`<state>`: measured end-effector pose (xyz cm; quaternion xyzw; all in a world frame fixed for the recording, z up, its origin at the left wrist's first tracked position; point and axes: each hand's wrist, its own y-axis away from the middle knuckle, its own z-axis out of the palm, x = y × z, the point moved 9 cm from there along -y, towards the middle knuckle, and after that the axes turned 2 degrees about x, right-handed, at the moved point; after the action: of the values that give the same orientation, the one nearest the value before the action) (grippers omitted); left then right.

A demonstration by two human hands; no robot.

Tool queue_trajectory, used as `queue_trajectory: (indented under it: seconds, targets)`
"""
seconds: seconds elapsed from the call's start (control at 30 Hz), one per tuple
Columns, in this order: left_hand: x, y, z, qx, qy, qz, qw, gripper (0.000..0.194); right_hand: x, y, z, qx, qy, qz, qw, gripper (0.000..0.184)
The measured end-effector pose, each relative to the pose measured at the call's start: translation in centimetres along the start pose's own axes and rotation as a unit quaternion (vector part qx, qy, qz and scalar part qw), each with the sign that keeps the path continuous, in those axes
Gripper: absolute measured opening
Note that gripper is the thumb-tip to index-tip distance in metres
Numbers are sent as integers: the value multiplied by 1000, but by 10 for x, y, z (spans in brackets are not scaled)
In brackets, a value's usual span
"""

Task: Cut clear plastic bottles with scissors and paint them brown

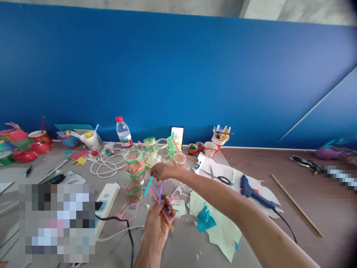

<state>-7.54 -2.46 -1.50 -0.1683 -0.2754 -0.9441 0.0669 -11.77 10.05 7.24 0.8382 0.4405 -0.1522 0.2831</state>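
Pinching a blue straw (148,185) slanted toward a low jar (133,192), my right hand (162,172) is hovering nearer the back edge of the tabletop (178,255) than my left hand (159,212), clutching other straws (160,196).

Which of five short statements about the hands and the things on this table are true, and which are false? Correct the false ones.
1. The right hand holds a blue stick. True.
2. The left hand is empty. False: it holds purple sticks and an orange stick.
3. The bottle has a red cap. True.
4. The glue gun lies left of the scissors in the picture. False: it lies to their right.
5. A black plug sits at the white power strip. True.
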Motion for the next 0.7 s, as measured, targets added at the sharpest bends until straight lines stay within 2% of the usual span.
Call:
queue_trajectory:
  seconds: [0.2,0.3,0.4,0.53,0.63,0.7]
  targets:
    - [-2,9,-15,38,-19,-6,999,17,5,-10,10,25,55,-34,998,46]
    - [-3,12,-12,31,-36,-15,999,23,1,-11,20,24,90,-59,994,49]
    - [-3,15,-8,13,-45,-24,999,28,-10,-7,41,-9,155,-107,982,54]
    - [-3,18,-12,27,-19,-58,998,16,-17,-3,55,-8,200,-129,971,46]
    - [-6,17,-15,34,6,-90,995,21,-16,-2,56,-6,207,-125,970,38]
    - [-7,13,-18,47,5,-87,995,21,-16,-1,55,1,203,-118,972,31]
